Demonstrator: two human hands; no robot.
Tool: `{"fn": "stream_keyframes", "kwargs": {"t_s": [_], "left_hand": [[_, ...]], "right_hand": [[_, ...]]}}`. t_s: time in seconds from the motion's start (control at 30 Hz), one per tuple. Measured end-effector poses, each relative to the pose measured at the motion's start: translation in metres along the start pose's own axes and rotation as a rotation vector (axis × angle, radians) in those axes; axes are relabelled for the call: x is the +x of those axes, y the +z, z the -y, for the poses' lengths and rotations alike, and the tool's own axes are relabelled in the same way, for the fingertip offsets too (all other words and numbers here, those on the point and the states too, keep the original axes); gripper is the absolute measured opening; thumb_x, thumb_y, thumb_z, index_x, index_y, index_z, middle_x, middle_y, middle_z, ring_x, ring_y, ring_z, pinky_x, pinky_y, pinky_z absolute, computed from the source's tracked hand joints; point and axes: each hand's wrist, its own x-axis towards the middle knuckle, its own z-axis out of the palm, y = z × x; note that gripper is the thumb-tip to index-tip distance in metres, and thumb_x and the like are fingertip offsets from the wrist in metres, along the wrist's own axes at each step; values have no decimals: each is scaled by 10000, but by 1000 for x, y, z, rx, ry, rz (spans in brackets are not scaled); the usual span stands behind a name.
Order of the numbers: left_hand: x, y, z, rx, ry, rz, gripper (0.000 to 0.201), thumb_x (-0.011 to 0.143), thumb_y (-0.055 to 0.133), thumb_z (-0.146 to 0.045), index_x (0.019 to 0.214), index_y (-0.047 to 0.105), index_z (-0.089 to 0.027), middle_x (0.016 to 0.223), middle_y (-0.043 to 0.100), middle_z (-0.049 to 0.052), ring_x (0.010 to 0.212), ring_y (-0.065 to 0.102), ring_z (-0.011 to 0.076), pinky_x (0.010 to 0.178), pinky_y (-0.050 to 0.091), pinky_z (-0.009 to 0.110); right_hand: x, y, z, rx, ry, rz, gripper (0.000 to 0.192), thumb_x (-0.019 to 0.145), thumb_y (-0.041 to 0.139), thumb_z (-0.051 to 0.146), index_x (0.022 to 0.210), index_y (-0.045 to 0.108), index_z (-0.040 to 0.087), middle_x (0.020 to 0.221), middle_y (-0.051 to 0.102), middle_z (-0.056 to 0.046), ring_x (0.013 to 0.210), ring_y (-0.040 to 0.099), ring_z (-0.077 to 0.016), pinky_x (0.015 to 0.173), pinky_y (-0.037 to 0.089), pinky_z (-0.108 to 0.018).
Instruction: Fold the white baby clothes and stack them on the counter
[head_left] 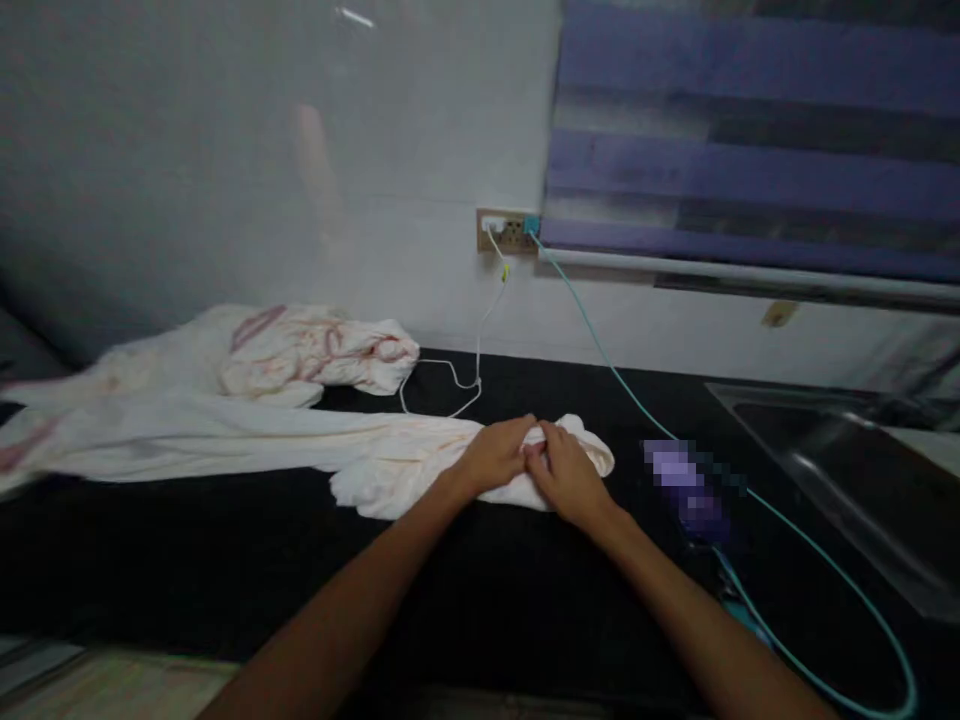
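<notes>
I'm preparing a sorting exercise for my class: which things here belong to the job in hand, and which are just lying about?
Job in hand:
- white cloth, with left grip and right grip on it

Apparently lying about:
- teal cable
- white cable
- blurred purple object
- marked white bundle, possibly related

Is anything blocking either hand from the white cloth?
Nothing visible. The left hand and right hand are both on the white cloth, near its right end. The white cable lies behind the cloth and the purple item to its right; neither comes between.
</notes>
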Motion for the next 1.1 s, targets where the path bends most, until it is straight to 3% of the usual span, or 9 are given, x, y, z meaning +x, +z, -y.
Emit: {"fn": "stream_keyframes", "kwargs": {"t_s": [0.13, 0.3, 0.43, 0.53, 0.63, 0.73, 0.93, 1.03, 1.1], "left_hand": [[0, -1, -8, 14, 55, 39, 193, 1015, 483, -376, 1047, 567, -206, 1078, 720, 79, 993, 688, 252, 833, 501, 344], [-1, -7, -10, -72, 79, 54, 210, 1024, 446, -379, 995, 576, -216, 1030, 709, 54, 968, 678, 227, 803, 491, 323], [1, -17, -13, -53, -5, 2, 375, 1016, 464, -552, 1067, 622, -216, 1096, 732, 65, 987, 685, 252, 846, 496, 365], [3, -28, -11, -10, -62, -92, 477, 984, 494, -632, 1150, 641, -210, 1172, 735, 84, 1041, 680, 277, 905, 486, 406], [1, -39, 2, -7, -166, -129, 487, 994, 452, -634, 1073, 683, -213, 1134, 743, 97, 1017, 679, 285, 862, 487, 405], [-5, -45, 26, -21, -279, -79, 529, 968, 459, -672, 979, 717, -211, 1053, 746, 114, 938, 678, 288, 809, 490, 394], [-13, -40, 52, -65, -214, 14, 450, 979, 464, -598, 982, 689, -208, 1012, 730, 127, 929, 671, 289, 846, 493, 404], [-11, -37, 49, -114, -240, -47, 414, 1011, 415, -532, 939, 671, -214, 834, 696, 95, 804, 653, 268, 844, 491, 420], [-9, -37, 46, -348, -271, -136, 413, 993, 471, -557, 885, 680, -217, 787, 685, 83, 780, 647, 259, 854, 498, 419]], "right_hand": [[-12, -13, -11, -6, 91, 90, 388, 1065, 425, 471, 1150, 644, 162, 1063, 741, -135, 1026, 683, -271, 832, 432, -326], [-10, -24, -13, 103, 189, 30, 416, 1005, 517, 594, 917, 686, 224, 895, 755, -80, 866, 706, -244, 679, 380, -285], [-7, -27, -17, 245, 128, -114, 448, 974, 558, 610, 776, 645, 218, 758, 709, -45, 740, 651, -202, 654, 376, -271], [-5, -32, -26, 352, 159, -335, 490, 981, 534, 611, 683, 549, 222, 633, 610, -1, 631, 562, -169, 605, 358, -268], [-1, -37, -41, 461, 261, -606, 425, 981, 535, 592, 782, 560, 218, 701, 615, 2, 681, 570, -177, 641, 424, -279], [5, -39, -59, 518, 279, -773, 330, 985, 523, 523, 1021, 595, 203, 935, 673, -53, 886, 626, -217, 805, 509, -337], [9, -28, -71, 478, 187, -722, 396, 921, 528, 331, 1293, 509, 198, 1278, 595, -140, 1187, 585, -258, 1075, 474, -475], [4, -26, -62, 320, 137, -691, 462, 864, 571, 283, 1308, 498, 175, 1319, 542, -160, 1286, 514, -289, 1165, 396, -527], [1, -27, -54, 237, 91, -682, 464, 856, 572, 260, 1304, 504, 161, 1332, 506, -171, 1322, 475, -301, 1187, 371, -536]]}}
